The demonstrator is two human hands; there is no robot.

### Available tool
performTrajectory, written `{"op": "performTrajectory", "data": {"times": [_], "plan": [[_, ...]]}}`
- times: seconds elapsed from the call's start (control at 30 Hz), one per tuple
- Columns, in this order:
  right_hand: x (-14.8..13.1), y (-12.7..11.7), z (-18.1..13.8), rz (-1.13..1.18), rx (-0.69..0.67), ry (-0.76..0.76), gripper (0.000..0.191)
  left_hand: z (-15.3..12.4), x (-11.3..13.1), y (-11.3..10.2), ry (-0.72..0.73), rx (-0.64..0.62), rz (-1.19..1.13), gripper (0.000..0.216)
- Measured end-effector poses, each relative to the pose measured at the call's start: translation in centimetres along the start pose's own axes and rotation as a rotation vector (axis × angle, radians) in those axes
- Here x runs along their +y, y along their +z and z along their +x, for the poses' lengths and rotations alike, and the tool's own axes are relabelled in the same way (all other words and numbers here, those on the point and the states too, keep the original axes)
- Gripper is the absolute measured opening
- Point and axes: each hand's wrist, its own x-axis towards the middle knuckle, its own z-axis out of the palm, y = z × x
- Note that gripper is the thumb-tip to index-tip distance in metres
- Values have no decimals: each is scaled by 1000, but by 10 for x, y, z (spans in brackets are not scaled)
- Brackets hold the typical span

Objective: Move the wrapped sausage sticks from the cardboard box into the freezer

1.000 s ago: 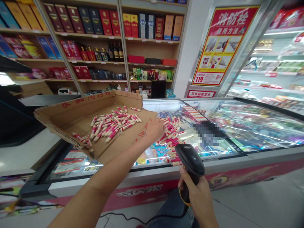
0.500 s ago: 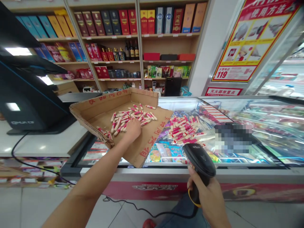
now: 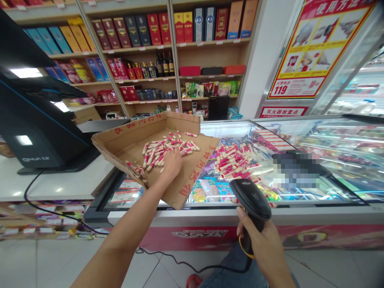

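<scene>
My left hand [image 3: 173, 163] reaches down into a shallow, open cardboard box [image 3: 192, 182], its fingers curled into a pile of small wrapped sausages [image 3: 152, 157]. The sausages are pale sticks with red labels; one pale end pokes out beside the hand. My fingertips are hidden among them. In my right hand [image 3: 264, 236] is a black barcode scanner [image 3: 250, 198], gripped by its handle, its head tilted up to the left. A second heap of the same sausages [image 3: 232, 160] lies on the freezer's glass top, right of the box and beyond the scanner.
The box rests on the chest freezer [image 3: 210, 216], partly overhanging its front edge. The scanner's black cable [image 3: 180, 264] loops down near the floor. At left a checkout terminal [image 3: 45, 132] stands on a white counter [image 3: 69, 182]. Shelves of boxes and bottles [image 3: 138, 80] line the back.
My left hand has drawn slightly toward me in the sausage pile, with a pale end now showing beside it. My right hand keeps the scanner almost where it was. The view shifts a little.
</scene>
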Motion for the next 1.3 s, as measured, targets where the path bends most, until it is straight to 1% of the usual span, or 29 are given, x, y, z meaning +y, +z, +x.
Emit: {"op": "performTrajectory", "data": {"times": [0.1, 0.17, 0.23, 0.3, 0.4, 0.53, 0.7, 0.87, 1.07, 1.17, 1.3], "plan": [[1, -4, 1, 29, 22, -29, 43, 5, 15, -12, 36, 29, -226, 25], [1, -6, 2, 59, 41, -27, 41, 10, 31, -16, 104, 47, -430, 18], [0, -8, 2, 84, 53, -17, 43, 17, 50, -18, 176, 39, -607, 13], [-1, -9, 3, 111, 61, -13, 46, 21, 70, -19, 229, 4, -721, 12], [-2, -12, 5, 158, 82, -31, 46, 20, 97, -18, 317, -71, -822, 17], [-2, -15, 8, 168, 130, -55, 40, 8, 117, -8, 428, -189, -936, 27], [-2, -14, 12, 156, 133, -62, 40, -9, 120, 9, 453, -307, -1023, 33], [0, -8, 15, 145, 122, -44, 39, -18, 115, 13, 526, -399, -1078, 34], [5, -3, 15, 69, 115, -29, 41, -21, 114, 14, 528, -435, -1059, 33], [7, 0, 15, 64, 125, -14, 40, -23, 115, 10, 522, -455, -1070, 32], [7, 2, 16, 76, 115, -7, 39, -25, 117, 5, 552, -456, -1072, 31]]}}
